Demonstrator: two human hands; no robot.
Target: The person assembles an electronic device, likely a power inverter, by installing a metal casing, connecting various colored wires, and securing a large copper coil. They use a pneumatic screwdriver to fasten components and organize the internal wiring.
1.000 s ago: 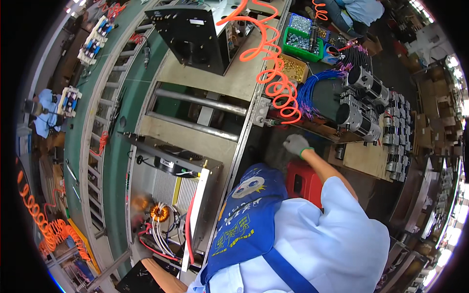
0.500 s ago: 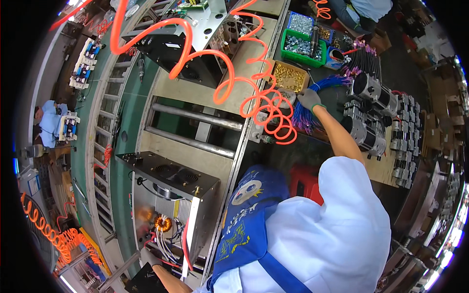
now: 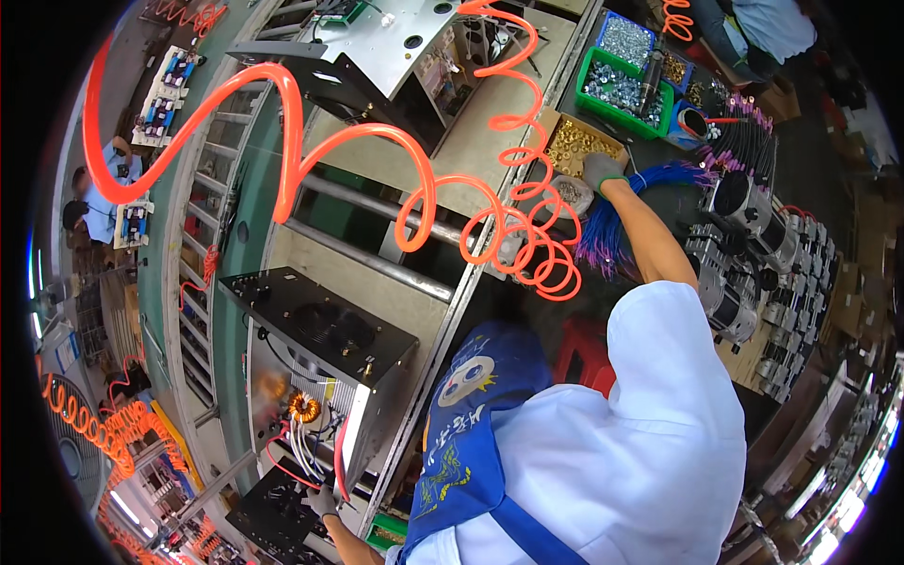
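Observation:
My right hand (image 3: 603, 171), in a grey glove, reaches to the near corner of a cardboard box of small brass fittings (image 3: 576, 143). Its fingers are curled; what they hold, if anything, is hidden. Next to it are a small clear bag of little parts (image 3: 571, 195) and a bundle of blue and purple wires (image 3: 607, 231). Low in the view my left hand (image 3: 323, 501), also gloved, is closed beside a black panel with fans (image 3: 273, 516) and a red cable (image 3: 340, 461). An open black machine case (image 3: 353, 339) stands above it, with a copper coil (image 3: 304, 408) and white wires inside.
Orange coiled air hoses (image 3: 424, 188) hang across the conveyor's metal rollers (image 3: 377, 254). A second case (image 3: 395, 66) stands farther up. At right are a green bin of metal parts (image 3: 621, 92), silver motors (image 3: 730, 292) and a red stool (image 3: 584, 353). Other people work nearby.
My left hand has moved right and slightly down, beside the black panel. My right hand has shifted up onto the near corner of the brass fittings box. The view has shifted.

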